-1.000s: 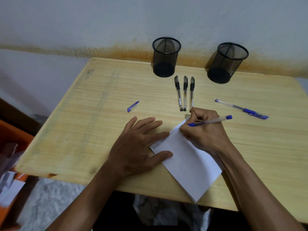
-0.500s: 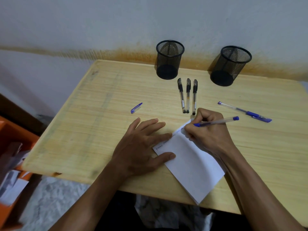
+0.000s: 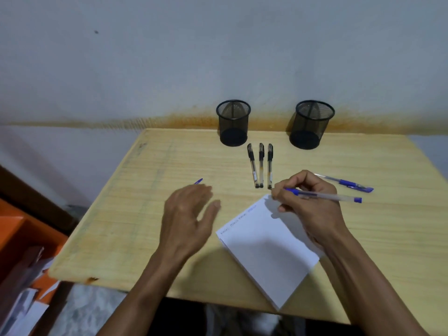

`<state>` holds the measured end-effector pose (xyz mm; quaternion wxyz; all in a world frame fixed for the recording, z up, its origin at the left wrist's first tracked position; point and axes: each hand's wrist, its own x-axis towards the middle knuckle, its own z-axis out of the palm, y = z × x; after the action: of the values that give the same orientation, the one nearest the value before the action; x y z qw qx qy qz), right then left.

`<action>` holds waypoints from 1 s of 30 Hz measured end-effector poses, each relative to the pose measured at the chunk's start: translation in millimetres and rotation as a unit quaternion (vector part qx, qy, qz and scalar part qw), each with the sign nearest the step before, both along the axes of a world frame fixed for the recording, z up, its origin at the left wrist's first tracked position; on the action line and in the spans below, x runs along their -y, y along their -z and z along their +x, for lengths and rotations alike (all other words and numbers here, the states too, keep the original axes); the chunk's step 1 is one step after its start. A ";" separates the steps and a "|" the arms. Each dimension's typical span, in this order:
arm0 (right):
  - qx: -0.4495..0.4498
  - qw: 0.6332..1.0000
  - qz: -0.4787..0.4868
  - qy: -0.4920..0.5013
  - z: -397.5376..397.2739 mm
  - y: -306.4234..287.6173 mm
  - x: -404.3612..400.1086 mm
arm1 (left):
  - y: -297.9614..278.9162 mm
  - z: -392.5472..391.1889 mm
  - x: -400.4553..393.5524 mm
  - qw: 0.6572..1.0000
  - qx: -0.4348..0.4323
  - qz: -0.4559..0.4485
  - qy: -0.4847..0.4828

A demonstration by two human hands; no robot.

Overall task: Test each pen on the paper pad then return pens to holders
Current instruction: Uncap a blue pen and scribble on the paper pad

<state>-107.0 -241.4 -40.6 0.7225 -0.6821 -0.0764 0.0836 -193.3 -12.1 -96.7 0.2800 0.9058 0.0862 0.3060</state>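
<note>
My right hand [image 3: 308,202] grips an uncapped blue pen [image 3: 329,195], its tip just past the top corner of the white paper pad [image 3: 266,248]. Small scribbles run along the pad's upper left edge. My left hand [image 3: 186,217] hovers open, blurred, to the left of the pad. Its fingers partly hide the blue pen cap [image 3: 198,181]. Three black pens [image 3: 261,164] lie side by side in front of the two black mesh holders, the left one [image 3: 233,122] and the right one [image 3: 311,124]. A capped blue pen [image 3: 349,184] lies at the right.
The wooden table [image 3: 135,214] stands against a stained wall. An orange bin [image 3: 21,238] with papers sits low at the left, beside the table's left edge.
My left hand has lifted off the pad and moved left toward the pen cap. My right hand has raised the blue pen from the paper. The camera has tilted upward.
</note>
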 end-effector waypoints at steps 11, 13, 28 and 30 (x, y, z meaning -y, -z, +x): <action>-0.018 0.999 -0.001 0.039 -34.2 -11.0 34.7 | -13.1 31.1 -33.5 0.975 -0.149 0.083 -0.145; -0.030 0.998 0.032 0.054 -37.2 -14.5 38.0 | -18.0 28.3 -23.7 0.987 -0.112 0.054 -0.104; 0.130 0.989 -0.044 0.059 -44.2 -45.6 29.5 | -66.5 0.6 66.8 0.957 0.018 -0.239 0.160; 0.132 0.989 -0.045 0.055 -45.7 -45.0 27.8 | -68.6 -1.7 66.3 0.959 0.020 -0.230 0.166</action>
<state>-152.7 -269.2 4.3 0.6782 -0.7221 -0.1293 -0.0434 -195.0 -78.4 -28.1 0.5294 0.8121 -0.0027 0.2452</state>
